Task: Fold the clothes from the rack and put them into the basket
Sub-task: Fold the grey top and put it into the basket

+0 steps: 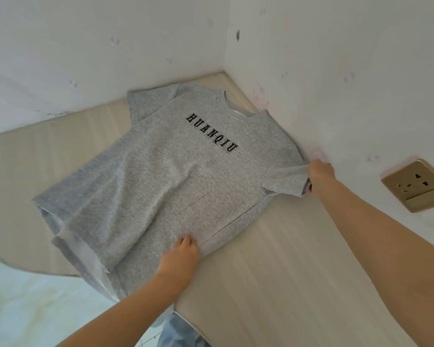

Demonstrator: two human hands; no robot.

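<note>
Your grey T-shirt [176, 176] lies face up on the tabletop [273, 271], its hem end hanging over the left edge; that overhang could drag the shirt off or skew the fold if you let go. Your left hand [181, 259] presses the near side, fingers tucked at the cloth, though a pinch can't be confirmed. Your right hand [320, 175] pinches the sleeve [283, 180] beside the wall [336, 83], which may crowd the fold.

A pale wood-grain tabletop [273, 271] fits into a corner between two scuffed white walls [336, 58]. A brass-coloured socket plate [417, 187] sits on the right wall. Glossy pale floor tiles [30, 301] lie lower left.
</note>
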